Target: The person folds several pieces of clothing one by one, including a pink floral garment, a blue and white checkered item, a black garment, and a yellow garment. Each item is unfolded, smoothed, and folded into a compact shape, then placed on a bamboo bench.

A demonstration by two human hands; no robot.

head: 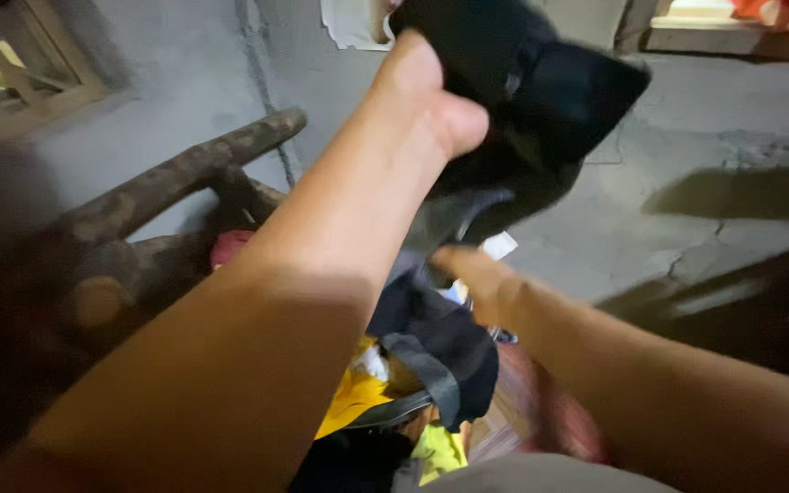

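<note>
Holding up: the left hand [431, 91] is clenched on a black cloth garment [541, 100], lifted high above the heap, probably so the fabric hangs free of the rest.
Left grip: closed tight, a bunch of the black cloth gathered in the fist at the garment's upper edge.
Garment position: in the air near the top middle of the view, over the grey cracked concrete floor [687, 155], its lower folds drooping toward the right hand.
Right hand [481, 278]: stretched forward below the hanging cloth, fingers extended; blur hides whether it pinches the lower hem, so its grip cannot be told.
Heap: a pile of mixed clothes [413, 383] lies below both forearms, with a dark navy piece on top, bright yellow fabric beneath it and red cloth at the right edge.
Container: whether a basket or bag holds the heap cannot be told, since the arms cover its edges.
Left side: a rough brown wooden frame [175, 178] leans beside the heap, near the wall.
Far corner: a pale window frame [29, 64] sits at the upper left.
</note>
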